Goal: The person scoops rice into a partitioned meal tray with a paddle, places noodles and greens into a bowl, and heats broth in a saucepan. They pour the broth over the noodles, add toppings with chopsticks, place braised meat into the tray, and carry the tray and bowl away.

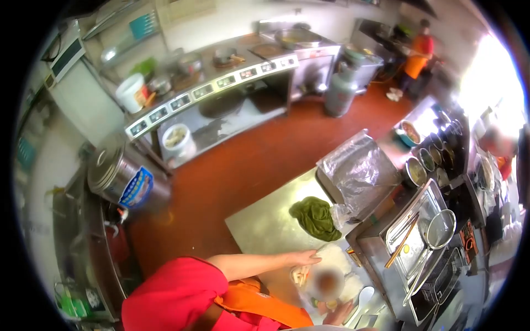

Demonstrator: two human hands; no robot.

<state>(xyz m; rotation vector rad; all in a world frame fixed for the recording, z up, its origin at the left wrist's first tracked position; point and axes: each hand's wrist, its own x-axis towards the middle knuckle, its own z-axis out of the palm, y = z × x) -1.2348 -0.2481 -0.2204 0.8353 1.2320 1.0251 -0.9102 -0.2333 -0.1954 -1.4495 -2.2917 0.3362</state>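
Note:
My left hand (303, 257) reaches out from the red sleeve, its fingers stretched out at the near edge of some white food (331, 257). Below it, my right hand (338, 314) lies by the lower edge of the food, fingers extended and nothing visible in them. Between my hands is a blurred round patch with a reddish-brown middle (327, 282). Pale yellow sticks (300, 275) lie on its left, and small pink and green pieces (324, 304) under it. A white spoon (365, 295) rests to the right of my right hand.
A dark green cloth (317, 218) lies on the metal table (259, 223), beside a plastic-covered tray (359, 171). On the right, a metal tray (411, 243) holds a strainer (441, 229) and chopsticks (402, 241). Another person (419, 54) stands at the far back.

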